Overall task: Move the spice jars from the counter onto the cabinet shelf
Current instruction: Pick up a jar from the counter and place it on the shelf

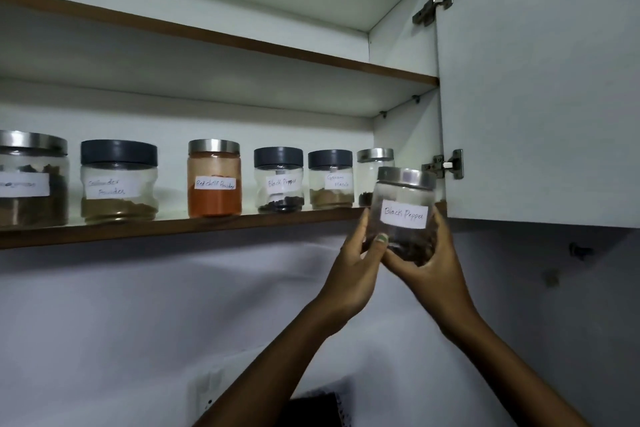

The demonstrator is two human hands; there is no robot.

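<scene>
Both hands hold up a clear jar labelled Black Pepper (403, 208) with a silver lid, just in front of the lower shelf's (173, 224) right end. My left hand (353, 267) grips its lower left side and my right hand (429, 263) cups its base and right side. On the shelf stand several jars in a row: a silver-lidded one at the far left (31, 180), Coriander Powder (117, 180), Red Chilli Powder (214, 178), another Black Pepper (278, 180), Garam Masala (330, 178), and a silver-lidded jar (372, 163) partly hidden behind the held one.
The cabinet door (540, 80) stands open at the right, with hinges (446, 165) near the held jar. An upper shelf (221, 42) sits above. A white wall lies below the cabinet, with a socket (207, 395) and a dark object (311, 409) at the bottom.
</scene>
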